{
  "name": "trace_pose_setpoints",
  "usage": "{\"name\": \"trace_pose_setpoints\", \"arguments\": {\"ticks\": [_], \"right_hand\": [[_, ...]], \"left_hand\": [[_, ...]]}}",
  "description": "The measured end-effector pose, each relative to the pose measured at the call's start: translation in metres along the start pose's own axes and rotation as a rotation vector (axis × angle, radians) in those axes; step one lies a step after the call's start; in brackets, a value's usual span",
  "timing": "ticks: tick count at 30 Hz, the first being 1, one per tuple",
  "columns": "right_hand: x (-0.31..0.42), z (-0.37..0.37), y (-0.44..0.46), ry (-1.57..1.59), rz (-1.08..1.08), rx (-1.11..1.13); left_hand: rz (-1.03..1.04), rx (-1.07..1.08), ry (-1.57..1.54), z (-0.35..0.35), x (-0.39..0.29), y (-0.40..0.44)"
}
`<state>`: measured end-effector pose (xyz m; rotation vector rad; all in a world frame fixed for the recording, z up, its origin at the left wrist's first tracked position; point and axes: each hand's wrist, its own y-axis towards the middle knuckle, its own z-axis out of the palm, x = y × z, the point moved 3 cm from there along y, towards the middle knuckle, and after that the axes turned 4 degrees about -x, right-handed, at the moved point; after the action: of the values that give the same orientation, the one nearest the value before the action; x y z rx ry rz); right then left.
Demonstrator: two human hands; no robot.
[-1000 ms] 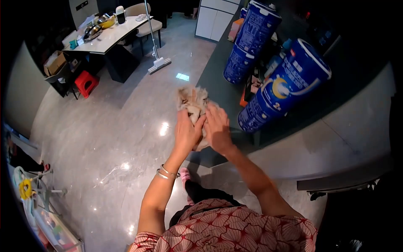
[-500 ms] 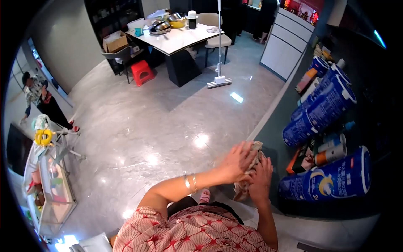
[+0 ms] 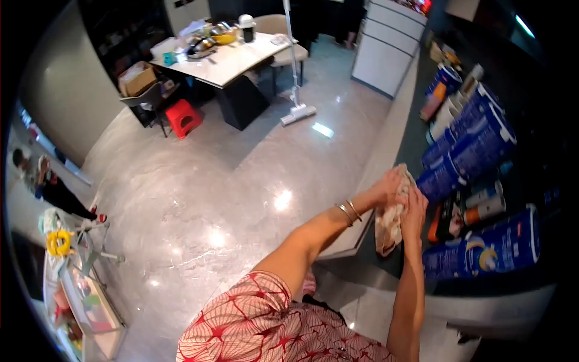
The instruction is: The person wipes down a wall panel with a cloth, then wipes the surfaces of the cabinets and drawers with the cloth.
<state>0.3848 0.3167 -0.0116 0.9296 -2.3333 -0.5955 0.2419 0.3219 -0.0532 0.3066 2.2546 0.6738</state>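
Note:
A crumpled beige cloth (image 3: 388, 229) lies along the edge of the dark counter at my right, its lower end hanging loose toward me. My left hand (image 3: 391, 187), on the arm with bracelets, is closed on the far end of the cloth. Close beside it, my right hand (image 3: 414, 208) grips the cloth's right side with bent fingers. Some fingertips are hidden in the folds. Just right of my hands stands a blue packaged canister (image 3: 443, 175), and a second blue canister (image 3: 482, 250) with a moon print lies nearer to me.
Small boxes and an orange-and-white can (image 3: 484, 211) sit between the canisters on the counter (image 3: 398, 265). A mop (image 3: 295, 111) stands on the shiny floor. Beyond are a red stool (image 3: 183, 117) and a white table (image 3: 232, 66). Another person (image 3: 54, 187) stands far left.
Both hands and the cloth have moved forward and right along the counter edge. My view has turned right, and my left arm reaches further out. The other person's arm has come up.

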Motion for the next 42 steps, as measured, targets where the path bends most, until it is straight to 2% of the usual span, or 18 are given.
{"name": "trace_pose_setpoints", "arguments": {"ticks": [1, 2, 3, 5, 6, 8, 12, 17, 18, 24, 29, 31, 33, 35, 36, 38, 39, 42], "right_hand": [[0.003, 0.000, -0.007, -0.023, -0.173, 0.016], [0.000, -0.004, -0.017, -0.069, -0.325, 0.043], [-0.008, 0.000, -0.031, -0.127, -0.247, 0.102], [0.016, -0.020, -0.055, 0.058, 0.070, 0.188], [0.043, -0.040, -0.058, 0.056, 0.071, 0.301], [0.053, -0.048, -0.084, 0.100, -0.030, 0.279], [0.091, -0.067, -0.099, 0.080, -0.046, 0.278], [0.070, -0.038, -0.057, 0.115, -0.081, 0.269], [0.061, -0.026, -0.046, 0.111, -0.056, 0.272], [0.010, 0.033, 0.038, 0.019, 0.032, 0.154], [-0.019, 0.067, 0.073, 0.037, 0.111, 0.023], [-0.015, 0.063, 0.080, 0.036, 0.145, 0.023], [-0.005, 0.054, 0.077, -0.067, 0.031, 0.104], [-0.018, 0.064, 0.064, -0.080, 0.124, 0.049], [-0.010, 0.054, 0.060, -0.013, 0.130, 0.069], [-0.009, 0.049, 0.045, 0.078, 0.116, 0.113], [-0.006, 0.041, 0.031, 0.071, 0.135, 0.100], [0.012, 0.004, -0.003, 0.053, 0.173, 0.235]], "left_hand": [[0.128, -0.123, -0.067, 0.018, 0.009, -0.008], [0.073, 0.014, -0.007, 0.016, -0.010, -0.015], [0.030, 0.165, 0.037, 0.003, -0.025, -0.033], [-0.080, 0.109, 0.002, -0.020, -0.057, -0.065], [-0.002, -0.046, -0.066, -0.023, -0.064, -0.088], [0.046, -0.064, -0.118, -0.035, -0.088, -0.112], [-0.153, -0.116, -0.141, -0.035, -0.117, -0.152], [-0.219, -0.189, -0.379, -0.024, -0.086, -0.111], [-0.182, -0.298, -0.288, -0.012, -0.069, -0.102], [-0.262, -0.267, -0.428, 0.002, 0.013, -0.002], [-0.140, -0.279, -0.512, 0.006, 0.038, 0.041], [-0.405, -0.112, -0.446, -0.016, 0.017, 0.048], [-0.621, 0.001, -0.319, 0.004, 0.047, 0.038], [-0.385, -0.127, -0.679, 0.017, 0.053, 0.032], [-0.372, -0.098, -0.691, 0.014, 0.044, 0.030], [-0.175, -0.102, -0.457, -0.004, 0.017, 0.020], [-0.164, -0.081, -0.463, -0.007, 0.009, 0.010], [-0.056, -0.086, 0.012, 0.000, -0.011, -0.017]]}}
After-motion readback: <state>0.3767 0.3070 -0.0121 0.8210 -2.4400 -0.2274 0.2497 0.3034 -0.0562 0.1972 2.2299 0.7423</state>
